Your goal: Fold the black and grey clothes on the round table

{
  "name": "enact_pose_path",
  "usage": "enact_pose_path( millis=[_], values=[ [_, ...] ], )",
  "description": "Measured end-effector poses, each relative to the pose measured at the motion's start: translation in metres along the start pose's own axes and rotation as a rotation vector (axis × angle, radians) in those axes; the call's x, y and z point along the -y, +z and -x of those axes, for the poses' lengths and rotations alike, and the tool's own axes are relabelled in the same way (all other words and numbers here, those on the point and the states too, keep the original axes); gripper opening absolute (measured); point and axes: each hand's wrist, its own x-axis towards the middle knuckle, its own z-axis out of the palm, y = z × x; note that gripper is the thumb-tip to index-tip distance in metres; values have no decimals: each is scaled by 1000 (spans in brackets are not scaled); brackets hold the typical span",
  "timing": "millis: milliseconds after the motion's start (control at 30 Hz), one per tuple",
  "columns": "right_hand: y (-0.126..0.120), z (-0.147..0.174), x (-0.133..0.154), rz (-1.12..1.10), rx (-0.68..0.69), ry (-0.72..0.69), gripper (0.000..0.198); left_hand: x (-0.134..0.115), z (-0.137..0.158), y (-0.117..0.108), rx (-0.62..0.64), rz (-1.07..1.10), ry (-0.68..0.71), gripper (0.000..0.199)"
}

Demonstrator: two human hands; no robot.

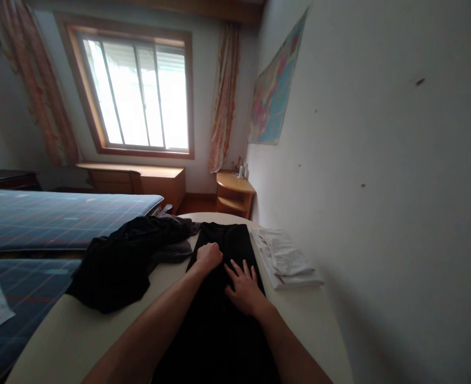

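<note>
A person stood at a pale round table (319,320) against the right-hand wall, working a black garment (223,320) laid flat lengthwise along its middle, apparently midway through smoothing or folding it. The left hand (209,257) was clenched, fingers curled into the cloth as if gripping a fold. The right hand (243,287), just beside it, lay flat with fingers spread, pressing the fabric and holding nothing. By the look of it, the next move called for drawing the gripped cloth across while the flat hand pinned the rest. A heap of dark clothes (119,266) sat on the table's left; folded white clothes (285,257) lay stacked at its right.
</note>
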Motion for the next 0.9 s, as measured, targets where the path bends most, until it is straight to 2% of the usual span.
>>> enact_pose_path(
  millis=[167, 467, 600, 700, 900],
  values=[
    [-4, 3, 4, 44, 9, 26, 68, 2, -5, 2, -43, 32, -17, 37],
    [-1, 7, 2, 34, 7, -24, 68, 8, -19, 8, -102, 68, 107, 44],
    [-1, 7, 3, 23, 6, -22, 71, 13, -31, 14, -11, 61, 228, 43],
    [-2, 7, 4, 35, 10, 1, 69, 16, -37, 23, 57, 50, 268, 45],
    [-4, 10, 5, 47, -31, 27, 65, 17, -33, 30, 32, 67, 275, 52]
  ],
)
